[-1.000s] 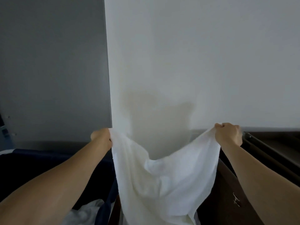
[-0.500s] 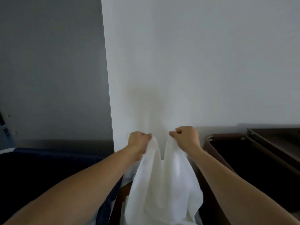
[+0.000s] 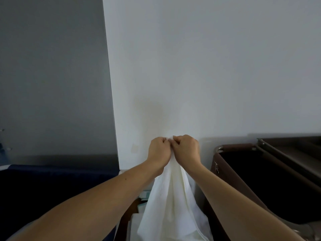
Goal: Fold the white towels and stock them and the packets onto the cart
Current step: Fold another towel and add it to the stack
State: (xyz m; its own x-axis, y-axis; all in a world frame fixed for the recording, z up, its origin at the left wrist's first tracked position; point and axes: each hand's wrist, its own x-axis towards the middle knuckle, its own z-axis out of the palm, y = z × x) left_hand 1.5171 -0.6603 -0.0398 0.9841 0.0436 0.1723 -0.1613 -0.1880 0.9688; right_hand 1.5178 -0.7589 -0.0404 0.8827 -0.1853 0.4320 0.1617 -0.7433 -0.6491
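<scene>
While the left hand point(image 3: 159, 150) and right hand point(image 3: 187, 150) touch just left of the brown bin point(image 3: 234, 146), each grip curled tight on a corner of the white towel point(image 3: 172, 197), it hangs doubled. First fold, looks like. Next probably needs another halving.

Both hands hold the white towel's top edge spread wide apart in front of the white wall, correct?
No. In the head view the left hand and right hand are together, knuckles touching, not spread apart; they hold the white towel by its top edge in front of the white wall.
</scene>
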